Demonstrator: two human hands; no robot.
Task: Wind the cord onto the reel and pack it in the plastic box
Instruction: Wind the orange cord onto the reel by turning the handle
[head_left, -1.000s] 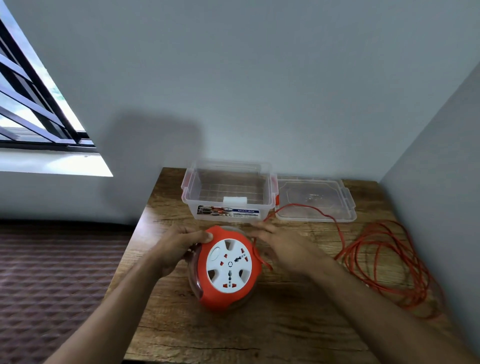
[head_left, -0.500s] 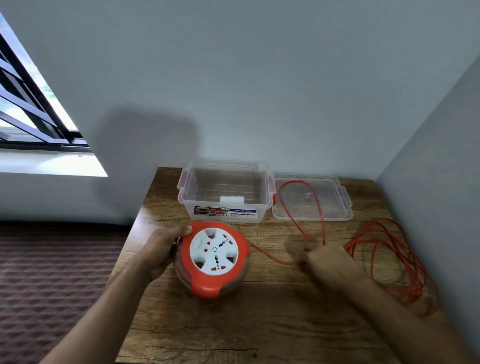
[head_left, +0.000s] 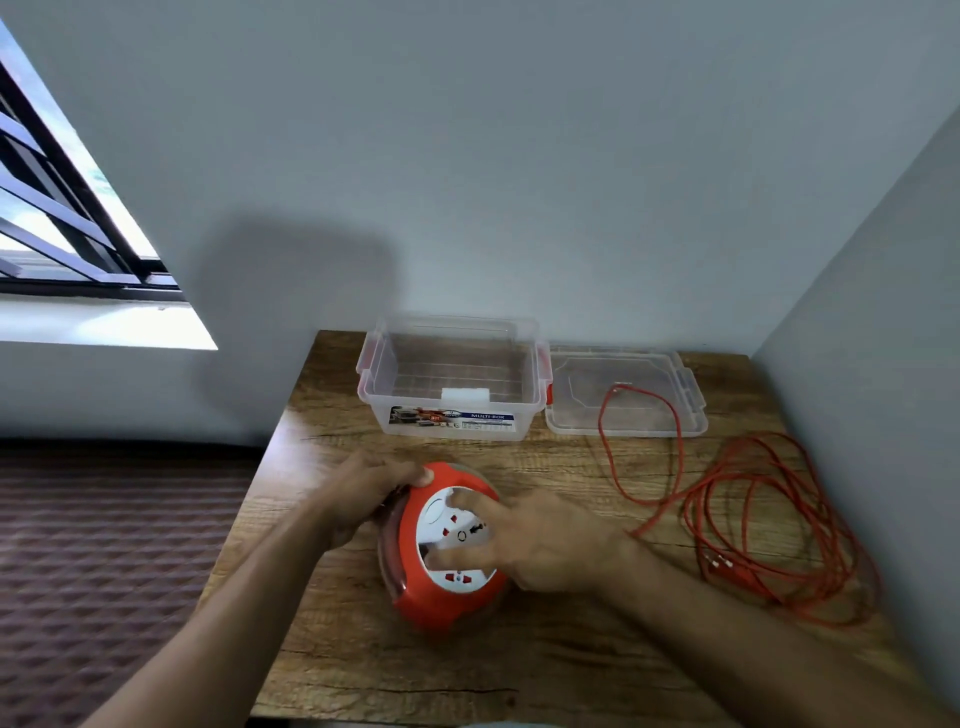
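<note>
One reel on the table, gripped at its rim by left hand; right hand spread, seemingly flat, across its face. One cord loose; one plastic box, one lid behind.

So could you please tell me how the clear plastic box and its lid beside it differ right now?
The plastic box stands deep and upright with a printed label on its front; the lid lies flat and shallow with no label. The box holds no cord, while a loop of the orange cord lies across the lid. Both are clear plastic and sit at the back of the wooden table.
</note>
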